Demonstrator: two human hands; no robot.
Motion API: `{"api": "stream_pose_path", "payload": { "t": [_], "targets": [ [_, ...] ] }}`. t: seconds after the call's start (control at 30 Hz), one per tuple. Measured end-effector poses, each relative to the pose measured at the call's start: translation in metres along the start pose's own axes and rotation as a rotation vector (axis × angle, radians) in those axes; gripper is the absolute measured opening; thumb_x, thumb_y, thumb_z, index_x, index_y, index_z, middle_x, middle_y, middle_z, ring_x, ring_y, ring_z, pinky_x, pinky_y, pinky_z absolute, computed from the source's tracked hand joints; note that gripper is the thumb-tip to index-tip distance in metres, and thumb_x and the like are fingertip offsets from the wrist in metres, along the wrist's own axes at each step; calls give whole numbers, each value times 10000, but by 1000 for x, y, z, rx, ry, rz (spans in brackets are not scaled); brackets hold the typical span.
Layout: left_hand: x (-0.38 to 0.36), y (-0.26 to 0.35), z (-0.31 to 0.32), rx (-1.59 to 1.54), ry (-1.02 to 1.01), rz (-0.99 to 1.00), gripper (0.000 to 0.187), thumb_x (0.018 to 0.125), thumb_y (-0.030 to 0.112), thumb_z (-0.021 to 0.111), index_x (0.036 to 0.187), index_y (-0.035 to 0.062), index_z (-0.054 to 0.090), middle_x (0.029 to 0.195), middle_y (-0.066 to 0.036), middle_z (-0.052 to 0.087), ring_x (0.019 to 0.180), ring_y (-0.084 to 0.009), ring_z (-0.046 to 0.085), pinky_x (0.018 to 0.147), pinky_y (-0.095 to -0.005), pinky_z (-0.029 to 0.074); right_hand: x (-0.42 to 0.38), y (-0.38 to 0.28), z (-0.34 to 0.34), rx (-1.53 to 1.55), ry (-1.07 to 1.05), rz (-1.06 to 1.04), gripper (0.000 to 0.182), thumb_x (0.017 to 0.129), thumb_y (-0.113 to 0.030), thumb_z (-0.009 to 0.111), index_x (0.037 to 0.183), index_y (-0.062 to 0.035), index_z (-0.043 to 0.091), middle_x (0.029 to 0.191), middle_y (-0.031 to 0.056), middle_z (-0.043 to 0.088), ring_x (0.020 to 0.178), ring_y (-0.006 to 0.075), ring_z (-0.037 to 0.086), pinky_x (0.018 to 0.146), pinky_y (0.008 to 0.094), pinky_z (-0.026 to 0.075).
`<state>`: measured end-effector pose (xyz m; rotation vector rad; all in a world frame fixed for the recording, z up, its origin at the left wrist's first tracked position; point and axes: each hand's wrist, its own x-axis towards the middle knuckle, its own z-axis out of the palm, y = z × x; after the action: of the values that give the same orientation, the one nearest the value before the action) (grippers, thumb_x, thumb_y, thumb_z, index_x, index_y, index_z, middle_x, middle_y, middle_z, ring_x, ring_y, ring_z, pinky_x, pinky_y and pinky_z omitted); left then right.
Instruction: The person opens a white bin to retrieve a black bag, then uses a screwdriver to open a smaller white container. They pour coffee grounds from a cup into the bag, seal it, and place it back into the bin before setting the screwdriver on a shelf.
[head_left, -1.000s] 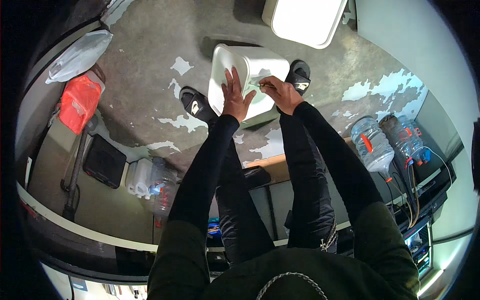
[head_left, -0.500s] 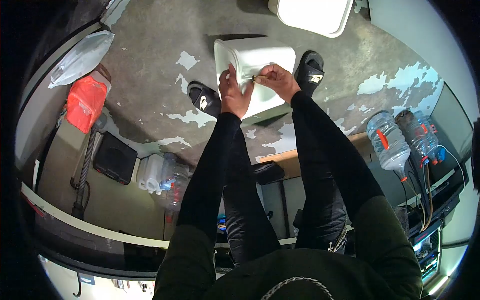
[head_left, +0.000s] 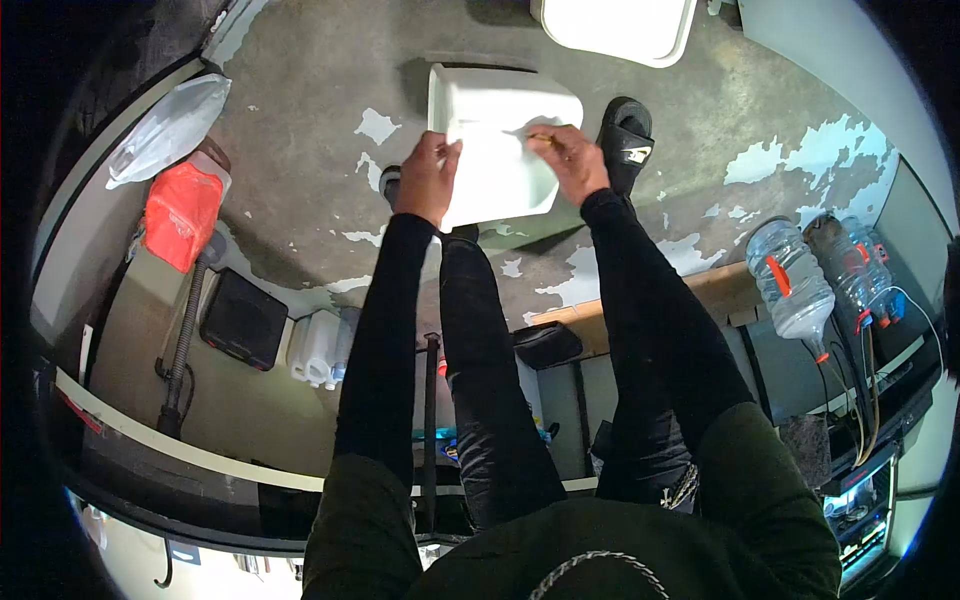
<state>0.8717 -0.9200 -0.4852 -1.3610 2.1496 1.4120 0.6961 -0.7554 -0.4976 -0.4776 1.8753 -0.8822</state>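
A white plastic bin lies tilted on the floor between my feet. My left hand is closed on the rim at its left side, thumb against the white wall. Over the bin's right part, my right hand pinches a small brass-coloured piece between thumb and fingertips; its exact kind is too small to make out. A dark sandal is on my foot just right of the bin, while the other foot is partly hidden behind my left hand.
A second white container stands at the top edge. Clear bottles are at the right. Red and white plastic bags, a black case and a translucent jug are at the left. A black pouch sits near my legs.
My hands have moved apart: the left went left to the bin's rim, the right shifted slightly right with the small piece. The bin has turned and tilted. My left foot has moved back.
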Motion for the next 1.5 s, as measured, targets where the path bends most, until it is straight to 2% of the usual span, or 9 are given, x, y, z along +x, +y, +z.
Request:
{"api": "stream_pose_path", "payload": {
  "t": [0.1, 0.3, 0.47, 0.63, 0.87, 0.97, 1.13, 1.27, 1.5],
  "targets": [
    [14, -23, -12, 13, -13, -8, 252, 992, 245, 573, 1081, 15, 520, 1012, -221, 693, 987, -376, 687, 822, -447, 551, 3, 36, -13, -201, 290, -42, 287, 975, -268, 619, 1132, -30, 653, 1035, 187, 631, 958, 341, 625, 865, 396, 506],
    [28, -28, 0, 165, -75, 15, 261, 1007, 226, 525, 1147, 11, 475, 1032, -263, 662, 978, -432, 652, 817, -499, 525, 5, 22, 7, -296, 358, 97, 464, 909, -370, 693, 1095, 34, 558, 1019, 219, 586, 1020, 349, 550, 898, 414, 467],
    [21, -27, 5, 191, -79, 91, 268, 1010, 198, 495, 1162, -16, 438, 1001, -294, 635, 941, -478, 622, 790, -546, 492, 22, -13, 48, -403, 500, 360, 643, 754, -284, 838, 1161, 27, 450, 1526, 290, 154, 1277, 528, 363, 981, 576, 435],
    [22, -26, 7, 243, -91, 56, 303, 988, 161, 495, 1219, -13, 405, 998, -319, 640, 922, -491, 626, 801, -557, 501, 27, 19, 80, -254, 535, 377, 576, 799, -282, 802, 1205, -49, 465, 1563, 334, 76, 1392, 561, 232, 1034, 621, 374],
    [24, -36, 21, 240, 5, 87, 426, 949, 169, 534, 1299, -4, 365, 948, -305, 654, 877, -494, 634, 749, -570, 506, 24, 14, 78, -116, 561, 281, 516, 839, -257, 779, 1206, -44, 486, 1512, 350, 180, 1418, 500, 201, 1030, 628, 342],
    [23, -36, 21, 192, 30, 85, 428, 936, 152, 539, 1301, 4, 370, 922, -297, 662, 866, -496, 637, 749, -571, 507, 23, 13, 78, -247, 534, 342, 592, 843, -346, 779, 1222, -21, 462, 1487, 354, 235, 1354, 463, 348, 1029, 504, 407],
    [22, -35, 21, 233, -4, -52, 456, 944, 219, 536, 1317, 7, 382, 893, -282, 668, 831, -469, 650, 746, -563, 519, 24, 25, 80, -161, 541, 319, 532, 835, -273, 789, 1225, -78, 484, 1525, 311, 198, 1393, 501, 268, 994, 656, 373],
    [26, -151, -46, 402, 65, -226, 426, 987, 226, 470, 1330, -5, 364, 1067, -270, 632, 929, -421, 657, 787, -489, 559, 21, 32, 72, -239, 521, 264, 574, 855, -322, 767, 1265, -45, 476, 1522, 326, 198, 1349, 480, 340, 1030, 556, 403],
    [4, -190, -119, -254, 59, -421, 395, 1027, 238, 426, 1362, 38, 367, 1135, -171, 574, 995, -242, 637, 748, -408, 623, 14, 46, 46, -134, 407, 189, 711, 807, -456, 797, 1202, 67, 524, 1392, 316, 350, 1180, 386, 537, 982, 447, 461]
  ]
}}
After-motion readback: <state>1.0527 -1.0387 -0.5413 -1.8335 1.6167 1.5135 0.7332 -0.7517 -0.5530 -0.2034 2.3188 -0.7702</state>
